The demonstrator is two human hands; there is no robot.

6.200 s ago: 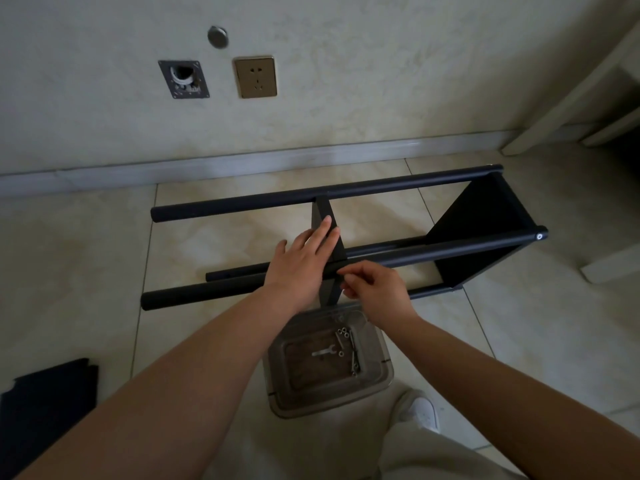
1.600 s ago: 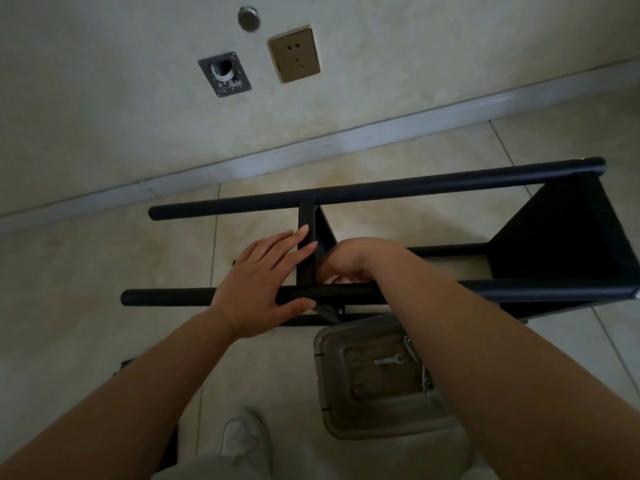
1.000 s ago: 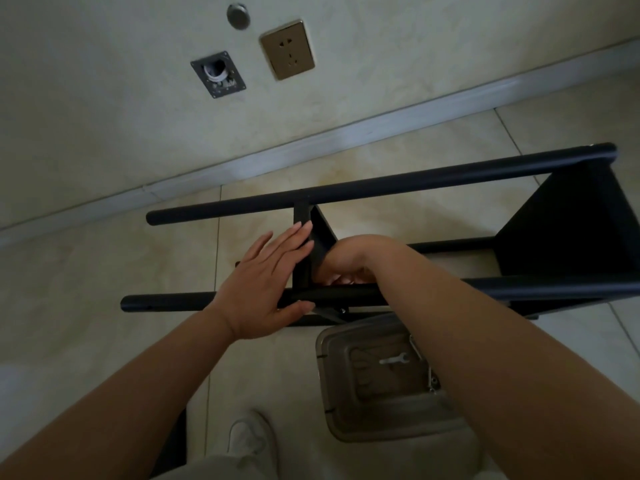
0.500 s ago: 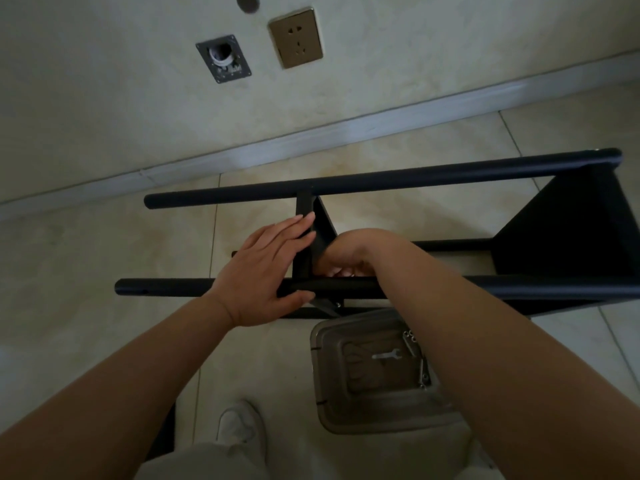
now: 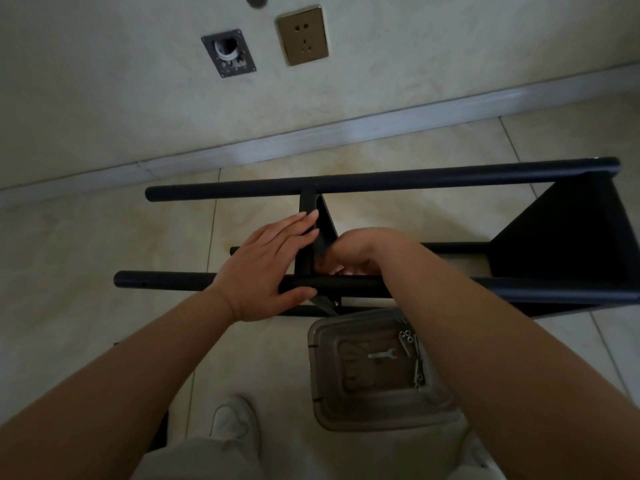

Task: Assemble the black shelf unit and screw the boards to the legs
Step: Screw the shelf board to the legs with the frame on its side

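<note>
Tiled floor (image 5: pixel 86 244), black shelf unit (image 5: pixel 398 178) on its side — matte round legs

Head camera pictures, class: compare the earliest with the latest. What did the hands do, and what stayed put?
The right hand moved from the near side of the near black tubular leg over it, and now curls behind it beside the thin black middle board; its grip is hidden. The left hand stayed flat on that board. The grey plastic tray and small flat metal spanner did not move.
</note>
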